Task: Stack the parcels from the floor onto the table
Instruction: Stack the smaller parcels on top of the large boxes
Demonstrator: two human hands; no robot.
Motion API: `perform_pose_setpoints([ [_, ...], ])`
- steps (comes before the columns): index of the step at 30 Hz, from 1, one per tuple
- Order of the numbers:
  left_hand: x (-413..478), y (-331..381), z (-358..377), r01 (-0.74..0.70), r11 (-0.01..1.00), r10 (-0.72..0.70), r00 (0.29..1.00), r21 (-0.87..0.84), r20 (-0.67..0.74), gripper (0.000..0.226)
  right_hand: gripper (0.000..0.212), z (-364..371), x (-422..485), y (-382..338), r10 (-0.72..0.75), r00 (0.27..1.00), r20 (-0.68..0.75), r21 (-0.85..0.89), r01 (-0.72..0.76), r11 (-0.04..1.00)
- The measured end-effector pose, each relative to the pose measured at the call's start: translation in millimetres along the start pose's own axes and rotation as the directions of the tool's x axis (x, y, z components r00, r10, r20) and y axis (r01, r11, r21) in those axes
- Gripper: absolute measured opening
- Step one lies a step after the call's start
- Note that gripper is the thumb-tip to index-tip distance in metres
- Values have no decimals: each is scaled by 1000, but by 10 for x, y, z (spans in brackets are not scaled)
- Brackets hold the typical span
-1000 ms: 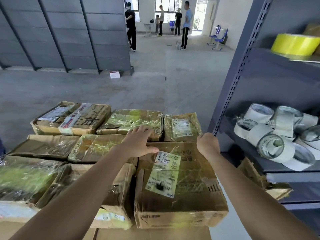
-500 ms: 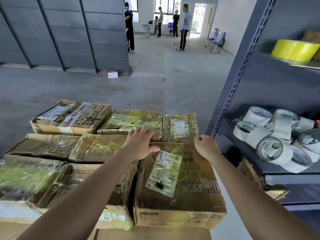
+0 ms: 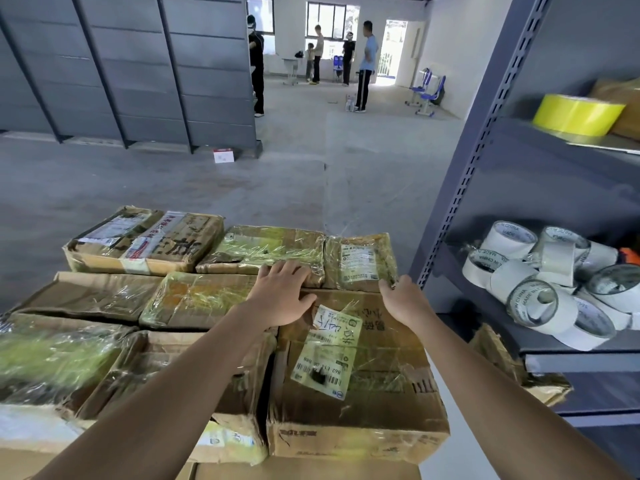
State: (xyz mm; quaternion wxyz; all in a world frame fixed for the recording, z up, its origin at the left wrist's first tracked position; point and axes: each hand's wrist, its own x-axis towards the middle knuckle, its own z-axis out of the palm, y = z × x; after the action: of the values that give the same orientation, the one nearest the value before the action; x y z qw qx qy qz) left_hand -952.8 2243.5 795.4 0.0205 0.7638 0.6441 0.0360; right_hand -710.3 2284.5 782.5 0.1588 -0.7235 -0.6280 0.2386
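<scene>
On top of the pile, at its right end, the labelled cardboard parcel (image 3: pixel 381 396) lies where it lay a second ago, tight against its neighbours. The left hand (image 3: pixel 282 294) stays spread flat over the far left corner. The right hand (image 3: pixel 403 299), a loose fist before, now hooks its fingers over the far right corner, near the grey shelving (image 3: pixel 485 133).
</scene>
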Motion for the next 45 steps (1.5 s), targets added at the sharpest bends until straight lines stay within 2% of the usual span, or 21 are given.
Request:
perform_pose_setpoints([
  [3, 1, 9, -30, 23, 999, -23, 1000, -44, 6, 56, 53, -23, -42, 39, -19, 1000, -16, -37, 18, 999],
  [7, -1, -10, -24, 27, 999, -26, 999, -28, 41, 57, 39, -29, -58, 54, -35, 999, -37, -61, 32, 998],
  [12, -1, -46, -6, 7, 1000, -6, 999, -15, 53, 56, 28, -76, -22, 22, -41, 999, 4, -87, 41, 995],
  [16, -14, -1, -46, 32, 999, -31, 999, -42, 37, 54, 37, -115, -42, 20, -55, 998, 35, -104, 58, 993],
  [21, -113, 64, -131, 63, 994, -62, 998, -93, 17, 51, 49, -100, -184, 33, -47, 999, -18, -90, 45, 995],
  [27, -471, 133, -281, 82, 988, -83, 997, -131, -5, 53, 59, -47, -536, -79, -21, 999, -30, -261, 12, 965],
  [33, -1044, 23, -395, 301, 953, -299, 953, -40, 41, 61, 58, 8, -980, -170, 99, 987, -128, -444, -146, 884],
  [36, -1216, -92, -330, 280, 956, -261, 947, -88, 186, 73, 59, 90, -1120, -184, 56, 998, -42, -416, -68, 907],
  [38, -1246, -146, -293, 235, 967, -210, 954, -100, 212, 75, 62, 102, -1189, -193, 23, 1000, 8, -429, -18, 903],
  [40, -1275, -195, -273, 188, 974, -163, 969, -126, 185, 75, 62, 124, -1284, -208, -4, 1000, 16, -484, 12, 875],
  [43, -1385, -253, -263, 130, 974, -119, 991, -187, 67, 65, 63, 288, -1494, -255, -108, 993, 49, -535, 117, 837],
  [45, -1504, -253, -268, 119, 985, -124, 992, -129, -32, 55, 63, 432, -1647, -320, -167, 983, 73, -507, 181, 842],
])
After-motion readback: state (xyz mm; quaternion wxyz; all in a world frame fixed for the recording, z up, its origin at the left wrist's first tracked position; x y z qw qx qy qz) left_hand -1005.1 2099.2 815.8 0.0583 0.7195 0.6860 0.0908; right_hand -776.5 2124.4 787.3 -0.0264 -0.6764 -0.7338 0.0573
